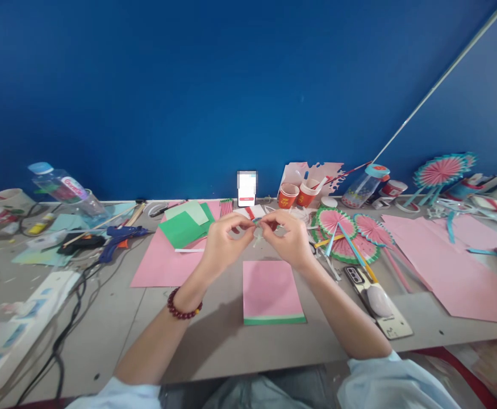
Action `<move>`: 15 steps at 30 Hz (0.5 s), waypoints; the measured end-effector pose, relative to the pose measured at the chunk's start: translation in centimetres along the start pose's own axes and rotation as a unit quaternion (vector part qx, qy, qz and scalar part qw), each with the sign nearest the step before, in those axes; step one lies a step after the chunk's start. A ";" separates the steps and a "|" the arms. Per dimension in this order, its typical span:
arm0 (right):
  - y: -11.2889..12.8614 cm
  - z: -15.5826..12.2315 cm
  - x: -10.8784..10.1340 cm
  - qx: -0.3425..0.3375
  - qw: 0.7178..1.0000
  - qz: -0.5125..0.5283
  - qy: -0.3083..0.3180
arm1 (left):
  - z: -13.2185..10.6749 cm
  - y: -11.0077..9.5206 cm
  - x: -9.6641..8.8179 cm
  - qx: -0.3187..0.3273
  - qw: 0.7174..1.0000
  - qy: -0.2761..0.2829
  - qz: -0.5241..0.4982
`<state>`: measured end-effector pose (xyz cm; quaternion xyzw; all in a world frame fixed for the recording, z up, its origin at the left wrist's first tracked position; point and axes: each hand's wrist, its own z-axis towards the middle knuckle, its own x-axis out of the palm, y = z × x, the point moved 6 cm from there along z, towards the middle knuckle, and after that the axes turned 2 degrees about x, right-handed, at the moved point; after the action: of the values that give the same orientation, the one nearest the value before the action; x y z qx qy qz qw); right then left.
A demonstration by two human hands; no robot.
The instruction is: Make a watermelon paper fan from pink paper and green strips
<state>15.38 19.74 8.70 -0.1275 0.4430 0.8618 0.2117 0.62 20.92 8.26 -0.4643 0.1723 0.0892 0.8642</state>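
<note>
My left hand (225, 241) and my right hand (288, 238) meet above the grey table (222, 341), fingers pinched together on a small pale item (258, 229) that I cannot make out; it may be tape. A dark red bead bracelet (183, 307) sits on my left wrist. Just below the hands lies a pink sheet with a green bottom edge (270, 292). Left of the hands lie green papers (184, 224) on a larger pink sheet (163, 261).
Finished watermelon paper fans (345, 236) lie right of my hands, near a phone (355, 275) and a ruler (387, 315). Red paper cups (297, 195), a blue glue gun (120, 236), a power strip (22, 324), bottles and large pink sheets (456, 267) crowd the table before a blue wall.
</note>
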 end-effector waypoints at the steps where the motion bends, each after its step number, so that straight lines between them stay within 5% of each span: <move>1: -0.4 0.1 0.0 0.025 0.999 0.021 0.000 | 0.1 0.1 -0.1 -0.003 1.000 -0.002 -0.007; 6: -3.7 0.6 0.0 0.182 0.966 0.182 -0.011 | 0.6 1.2 -0.3 -0.067 0.993 -0.012 -0.098; 11: -7.7 1.2 0.1 0.280 0.882 0.374 -0.067 | 0.7 2.1 -0.9 -0.131 0.974 -0.055 -0.178; 15: -11.4 1.7 -0.2 0.331 0.835 0.425 -0.115 | 0.9 2.5 -1.7 -0.136 0.968 -0.089 -0.189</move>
<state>20.95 26.92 1.68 0.2512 0.6845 0.6775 -0.0968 -1.57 23.06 7.49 -0.5918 -0.0098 -0.0121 0.8059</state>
